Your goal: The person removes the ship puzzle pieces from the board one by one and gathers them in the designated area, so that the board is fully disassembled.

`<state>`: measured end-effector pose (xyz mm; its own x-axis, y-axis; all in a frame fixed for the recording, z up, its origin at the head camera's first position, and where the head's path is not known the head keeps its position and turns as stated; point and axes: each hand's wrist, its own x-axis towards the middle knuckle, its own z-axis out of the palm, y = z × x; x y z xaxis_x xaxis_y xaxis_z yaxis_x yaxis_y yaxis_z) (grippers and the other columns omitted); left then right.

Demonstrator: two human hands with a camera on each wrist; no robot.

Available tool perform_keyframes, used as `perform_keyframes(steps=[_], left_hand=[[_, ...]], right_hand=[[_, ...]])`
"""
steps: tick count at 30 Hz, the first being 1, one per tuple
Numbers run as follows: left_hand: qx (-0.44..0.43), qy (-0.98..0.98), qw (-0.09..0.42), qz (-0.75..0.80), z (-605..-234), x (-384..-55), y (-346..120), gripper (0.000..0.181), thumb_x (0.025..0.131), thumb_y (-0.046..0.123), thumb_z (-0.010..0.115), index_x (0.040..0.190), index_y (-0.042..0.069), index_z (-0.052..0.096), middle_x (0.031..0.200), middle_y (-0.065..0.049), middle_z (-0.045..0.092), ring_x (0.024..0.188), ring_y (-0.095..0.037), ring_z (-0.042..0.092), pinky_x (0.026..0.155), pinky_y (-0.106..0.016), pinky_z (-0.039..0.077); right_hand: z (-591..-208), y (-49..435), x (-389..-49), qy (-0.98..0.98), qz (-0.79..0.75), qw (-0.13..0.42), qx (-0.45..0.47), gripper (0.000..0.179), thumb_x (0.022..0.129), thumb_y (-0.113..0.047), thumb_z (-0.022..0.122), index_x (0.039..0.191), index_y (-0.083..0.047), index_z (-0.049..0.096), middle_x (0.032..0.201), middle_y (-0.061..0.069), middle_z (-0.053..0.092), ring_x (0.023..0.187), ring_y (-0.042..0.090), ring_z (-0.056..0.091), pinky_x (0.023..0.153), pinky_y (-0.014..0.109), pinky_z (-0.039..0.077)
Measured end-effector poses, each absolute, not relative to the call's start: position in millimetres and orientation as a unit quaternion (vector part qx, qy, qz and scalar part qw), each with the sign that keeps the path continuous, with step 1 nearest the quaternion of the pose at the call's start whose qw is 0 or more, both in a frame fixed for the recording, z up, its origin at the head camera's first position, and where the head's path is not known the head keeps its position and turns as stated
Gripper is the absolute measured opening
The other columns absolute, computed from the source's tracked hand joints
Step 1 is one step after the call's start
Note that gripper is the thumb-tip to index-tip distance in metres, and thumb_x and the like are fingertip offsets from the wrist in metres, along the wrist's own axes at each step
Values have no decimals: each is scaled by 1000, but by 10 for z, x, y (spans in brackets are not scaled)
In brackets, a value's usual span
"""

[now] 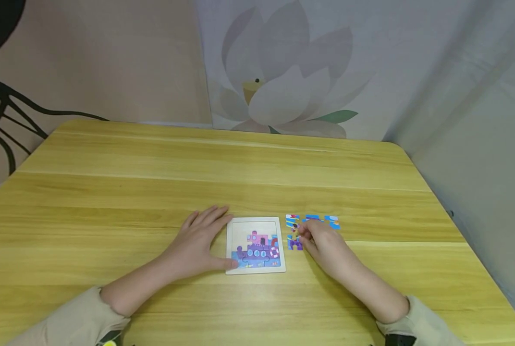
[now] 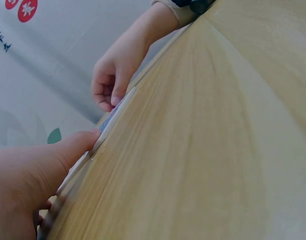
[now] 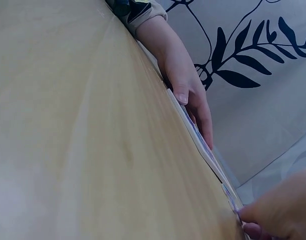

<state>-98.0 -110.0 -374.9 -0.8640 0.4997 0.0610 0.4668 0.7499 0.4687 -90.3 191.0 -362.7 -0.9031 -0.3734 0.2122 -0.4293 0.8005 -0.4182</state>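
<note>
A square puzzle tray [image 1: 256, 270] with a pale rim lies on the table, its lower part filled with joined pieces showing a pink and purple boat [image 1: 257, 252]. My left hand [image 1: 199, 242] rests spread at the tray's left side, thumb on the lower left corner and index finger at the upper left one. To the right of the tray, my right hand [image 1: 326, 242] pinches at a purple puzzle piece [image 1: 294, 244] with thumb and index finger. In the left wrist view the right hand's [image 2: 118, 70] other fingers are curled in.
Several loose puzzle pieces lie right of the tray, among them a striped one [image 1: 291, 219] and a blue one [image 1: 333, 222]; the right hand partly covers the group. The wooden table [image 1: 197, 158] reaches back to a curtain with a flower print. A black chair [image 1: 6, 105] stands at the left.
</note>
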Motion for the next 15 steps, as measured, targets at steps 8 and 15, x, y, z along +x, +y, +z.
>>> perform_keyframes(steps=[8,15], left_hand=[[257,935,37,242,-3746,-973,-1102,107,67,70,70,147,8,37,156,-8,24,143,-30,13,111,-59,3],[257,934,35,244,-3744,-978,-1099,107,67,72,69,147,8,37,156,-8,24,143,-31,14,111,-59,3]], right_hand=[[-3646,1933,-913,-946,258,45,192,12,84,-1,72,91,-5,63,79,-5,56,73,12,50,63,25,47],[-3549,1945,-911,-936,291,48,192,13,86,-2,70,98,-4,66,79,-5,56,68,11,47,58,24,44]])
